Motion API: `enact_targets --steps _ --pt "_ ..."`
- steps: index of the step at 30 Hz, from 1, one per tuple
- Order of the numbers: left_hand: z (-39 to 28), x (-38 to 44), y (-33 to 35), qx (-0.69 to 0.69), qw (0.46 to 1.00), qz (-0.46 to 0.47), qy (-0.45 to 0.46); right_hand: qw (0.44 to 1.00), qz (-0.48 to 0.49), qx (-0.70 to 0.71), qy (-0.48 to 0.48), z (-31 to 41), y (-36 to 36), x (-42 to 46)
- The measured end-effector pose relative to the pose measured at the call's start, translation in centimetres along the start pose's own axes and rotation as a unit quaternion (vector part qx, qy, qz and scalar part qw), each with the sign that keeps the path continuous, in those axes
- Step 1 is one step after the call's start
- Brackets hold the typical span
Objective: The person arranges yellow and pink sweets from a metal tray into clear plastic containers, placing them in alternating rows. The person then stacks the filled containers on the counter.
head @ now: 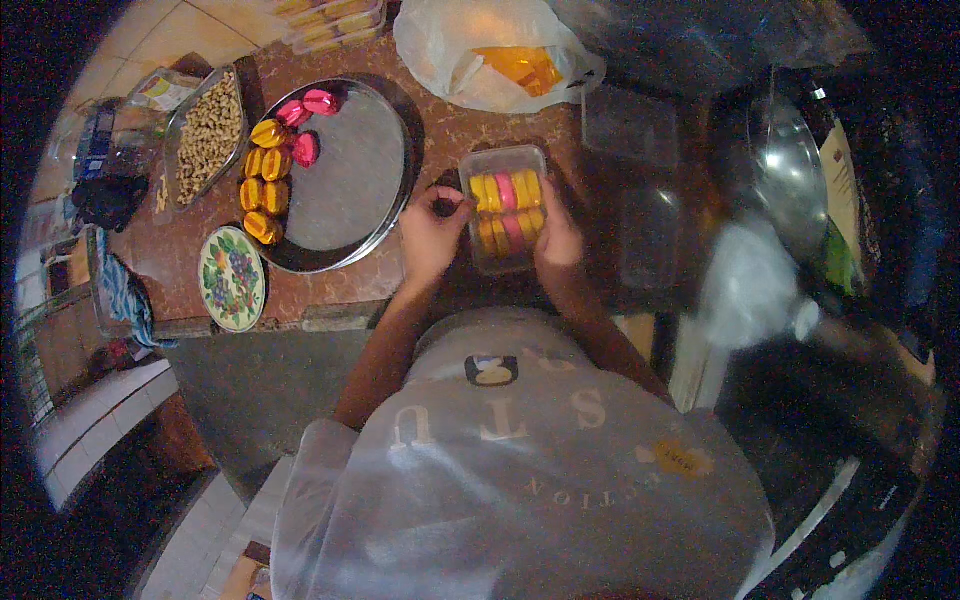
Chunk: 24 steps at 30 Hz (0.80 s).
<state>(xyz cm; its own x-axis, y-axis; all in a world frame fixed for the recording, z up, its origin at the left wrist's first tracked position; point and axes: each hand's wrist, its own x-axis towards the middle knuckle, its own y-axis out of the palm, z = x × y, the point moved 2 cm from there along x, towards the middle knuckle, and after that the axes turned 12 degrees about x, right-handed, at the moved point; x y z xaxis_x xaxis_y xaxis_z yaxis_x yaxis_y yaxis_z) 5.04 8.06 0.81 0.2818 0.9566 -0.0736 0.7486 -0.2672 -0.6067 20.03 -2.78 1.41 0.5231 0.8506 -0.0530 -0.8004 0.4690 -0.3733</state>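
A clear plastic container (504, 260) holds two rows of foil-wrapped pieces, gold with a pink one in the middle of each row. My right hand (561, 229) grips its right side. At its left edge is my left hand (433, 229), thumb and forefinger curled together by the rim; whether they pinch anything is too small to tell. On the left, a round metal tray (345, 180) carries several gold-wrapped pieces (262, 226) along its left side and pink-wrapped pieces (306, 148) near its top.
Left of the tray lie a container of peanut-like pieces (210, 127) and a fruit-patterned plate (233, 279). Beyond the hands is a white plastic bag (442, 60) with orange contents. Dim clear containers (649, 236), a blurred whitish shape (750, 277) and a large metal bowl (787, 165) are at right.
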Motion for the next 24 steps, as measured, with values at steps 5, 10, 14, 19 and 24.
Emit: enact_targets --steps 5,10,14,19,24 --pt "0.4 0.1 0.2 0.016 1.000 -0.009 0.014 0.998 0.017 0.048 -0.034 0.3 -0.2 0.2" --pt "3.0 0.3 1.7 -0.060 0.998 0.023 -0.023 0.991 0.011 -0.011 -0.130 -0.9 -0.4 0.4" --pt "1.7 -0.1 1.9 0.053 0.994 -0.023 0.095 0.989 0.006 -0.033 -0.146 -1.4 0.1 1.0" --pt "-2.4 0.6 4.3 0.279 0.901 -0.013 0.333 0.952 0.017 -0.207 -0.224 -1.1 0.1 2.4" --pt "-1.4 0.9 6.3 0.254 0.895 0.022 0.367 0.945 0.057 -0.226 -0.230 0.7 0.4 4.4"
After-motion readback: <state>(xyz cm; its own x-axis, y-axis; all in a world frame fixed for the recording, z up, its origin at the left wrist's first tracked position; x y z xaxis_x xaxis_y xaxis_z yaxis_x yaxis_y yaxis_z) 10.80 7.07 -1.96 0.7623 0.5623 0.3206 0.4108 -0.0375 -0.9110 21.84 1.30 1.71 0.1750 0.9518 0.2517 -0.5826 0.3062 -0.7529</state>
